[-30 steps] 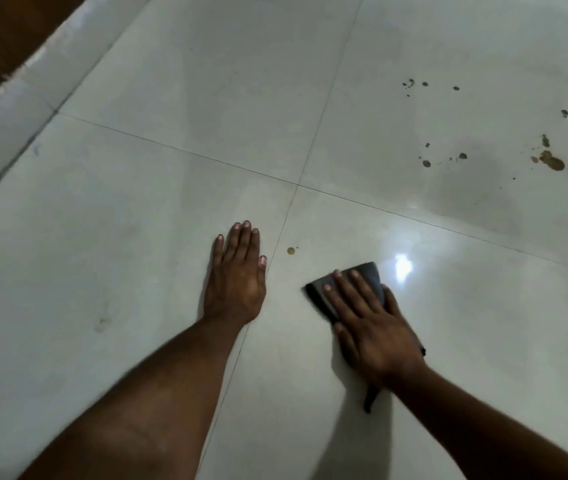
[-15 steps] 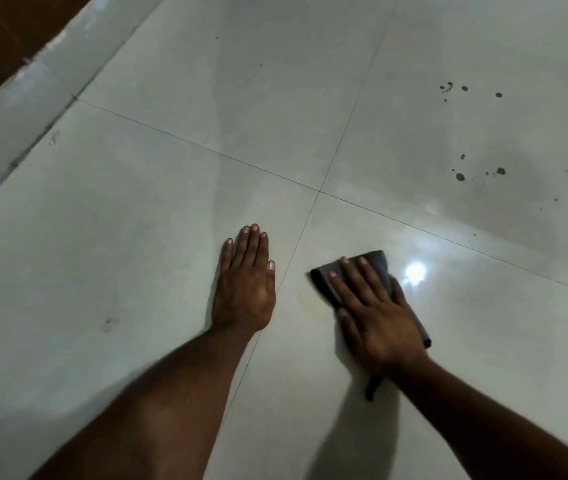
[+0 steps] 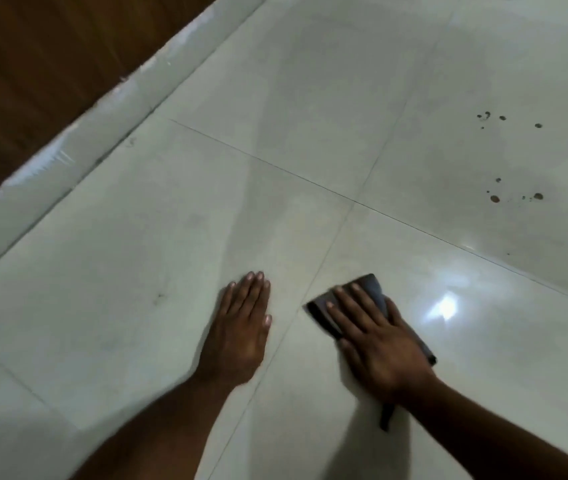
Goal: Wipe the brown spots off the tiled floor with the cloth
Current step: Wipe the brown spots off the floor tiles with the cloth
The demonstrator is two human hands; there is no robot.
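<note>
My right hand (image 3: 376, 344) presses flat, fingers straight, on a dark grey folded cloth (image 3: 365, 289) lying on the pale glossy tiled floor (image 3: 275, 98). Most of the cloth is hidden under the hand; a corner sticks out by the wrist. To the left, my left hand (image 3: 241, 330) rests flat on the floor, palm down, just across a grout line from the cloth. Small brown spots (image 3: 494, 198) dot the tile at the far right, with another cluster of spots (image 3: 502, 118) beyond them.
A pale tiled skirting (image 3: 78, 147) runs diagonally along the upper left, with a brown wooden surface (image 3: 26, 57) behind it. A bright light reflection (image 3: 443, 306) lies on the tile right of the cloth. A faint dark scuff (image 3: 160, 295) marks the left tile.
The brown spot between my hands a second ago is gone after the cloth moved over it. The view has shifted left, so the larger stains at the right edge have left the frame.
</note>
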